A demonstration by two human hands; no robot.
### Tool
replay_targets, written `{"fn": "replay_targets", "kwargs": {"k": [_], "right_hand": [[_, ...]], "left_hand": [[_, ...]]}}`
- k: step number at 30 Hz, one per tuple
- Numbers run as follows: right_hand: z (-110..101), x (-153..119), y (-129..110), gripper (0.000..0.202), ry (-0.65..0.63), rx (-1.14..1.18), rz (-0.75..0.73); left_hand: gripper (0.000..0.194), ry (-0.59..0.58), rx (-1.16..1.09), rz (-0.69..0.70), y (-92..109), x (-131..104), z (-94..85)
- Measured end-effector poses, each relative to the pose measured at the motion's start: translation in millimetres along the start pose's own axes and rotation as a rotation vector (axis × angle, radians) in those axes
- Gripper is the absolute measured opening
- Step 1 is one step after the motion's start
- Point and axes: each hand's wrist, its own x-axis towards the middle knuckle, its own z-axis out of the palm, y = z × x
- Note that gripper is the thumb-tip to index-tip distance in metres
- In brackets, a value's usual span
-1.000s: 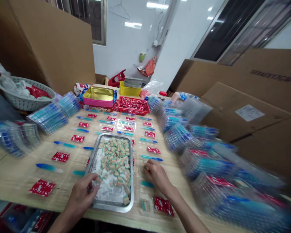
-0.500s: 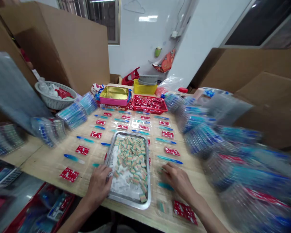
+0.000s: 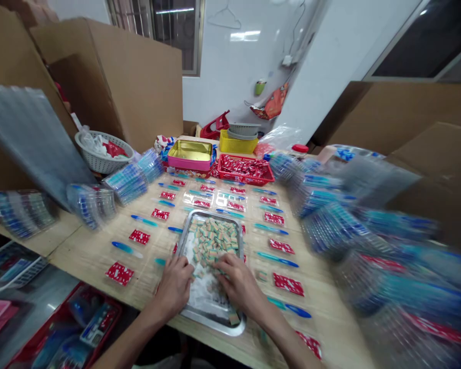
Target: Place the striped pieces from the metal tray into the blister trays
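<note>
A metal tray (image 3: 188,302) lies on the table, its far half heaped with small striped blocks (image 3: 211,236) and its near part covered with white powder. At the tray's left edge, my left hand (image 3: 175,281) has its fingers curled together; what they hold, if anything, is too small to make out. My right hand (image 3: 236,279) reaches over the tray's right part, fingertips bent down at the blocks and powder, their grip unclear. Around the tray, clear plastic packs hold blue pens (image 3: 277,259) and red patterned packets (image 3: 288,283).
Stacks of filled clear packs (image 3: 332,225) line the right side, with more stacks (image 3: 126,183) at the left. A red basket (image 3: 246,177) of packets, a pink tin (image 3: 190,162) and a grey basket (image 3: 102,163) stand at the back. Cardboard boxes (image 3: 142,87) rise behind.
My right hand has moved left from the packs beside the tray to over the blocks. My left hand has come in slightly over the tray's left edge. The view has shifted a little.
</note>
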Motion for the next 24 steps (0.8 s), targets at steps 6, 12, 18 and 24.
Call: {"fn": "replay_targets", "kwargs": {"k": [6,12,18,24], "right_hand": [[21.1,35.6,-20.1,0.017,-0.168,-0.207,-0.104],[24.3,29.2,-17.9,0.017,-0.163,-0.194,-0.145],[15.5,42.6,-14.3,0.021,-0.140,-0.001,-0.046],[14.8,73.1,-11.1,0.014,-0.213,-0.139,-0.029]], "left_hand": [[0.018,0.018,-0.139,0.062,-7.4,3.4,8.2],[0.020,-0.037,-0.084,0.066,-5.2,8.1,4.0],[0.021,-0.056,-0.103,0.099,-4.5,9.9,0.3],[0.024,-0.064,-0.106,0.056,-6.3,6.3,-0.7]]}}
